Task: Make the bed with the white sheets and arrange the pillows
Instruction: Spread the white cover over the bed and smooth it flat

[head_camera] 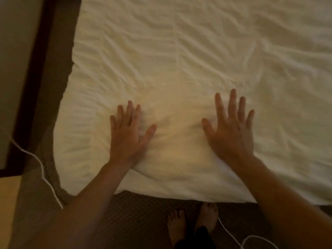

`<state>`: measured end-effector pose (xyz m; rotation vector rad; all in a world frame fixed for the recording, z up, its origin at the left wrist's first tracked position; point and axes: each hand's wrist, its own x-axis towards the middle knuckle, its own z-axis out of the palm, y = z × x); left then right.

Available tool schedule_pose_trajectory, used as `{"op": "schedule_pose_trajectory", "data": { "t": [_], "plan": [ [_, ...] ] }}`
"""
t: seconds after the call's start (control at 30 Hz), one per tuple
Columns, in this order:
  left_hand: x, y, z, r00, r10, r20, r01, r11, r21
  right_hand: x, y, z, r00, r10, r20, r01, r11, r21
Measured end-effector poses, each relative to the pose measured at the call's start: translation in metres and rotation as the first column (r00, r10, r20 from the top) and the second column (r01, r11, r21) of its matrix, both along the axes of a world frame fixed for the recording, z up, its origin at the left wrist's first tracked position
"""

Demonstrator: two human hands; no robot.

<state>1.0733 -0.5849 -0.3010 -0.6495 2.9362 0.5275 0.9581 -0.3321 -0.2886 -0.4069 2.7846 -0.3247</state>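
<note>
On one white sheet (197,60), two hands, left (128,133) and right (231,132), press flat, fingers spread.

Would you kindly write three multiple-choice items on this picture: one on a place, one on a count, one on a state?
1. Where do the left hand and right hand rest?
A) on the wrinkled white bed sheet
B) on a pillow
C) on the brown floor

2. How many bare feet show below the sheet's edge?
A) none
B) two
C) one

3. How do the hands lie?
A) clenched in fists
B) pinching a fold
C) flat, fingers spread

Answers: 1 A, both palms lie on the sheet; 2 B, two feet stand side by side; 3 C, all fingers are straight and apart.
</note>
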Motion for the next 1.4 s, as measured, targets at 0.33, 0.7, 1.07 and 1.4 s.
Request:
{"op": "schedule_pose_trajectory", "data": {
  "t": [0.33,0.7,1.07,1.4],
  "plan": [
    [0.039,0.034,-0.030,0.997,-0.077,-0.016,0.073,0.980,-0.187,0.083,-0.013,-0.040,0.969,0.230,-0.093,-0.221,0.970,0.098],
    [-0.015,0.045,0.122,0.864,-0.199,0.462,0.218,0.976,0.013,0.052,0.033,0.119,0.931,0.189,0.312,-0.234,0.966,0.113],
    [-0.057,0.243,0.315,0.841,-0.504,0.195,0.502,0.862,0.065,0.051,0.223,0.329,0.992,-0.114,0.062,0.102,0.981,0.165],
    [-0.111,0.382,0.311,0.876,-0.439,0.198,0.443,0.896,0.028,0.002,0.379,0.317,0.992,-0.106,0.071,0.091,0.979,0.184]
  ]
}}
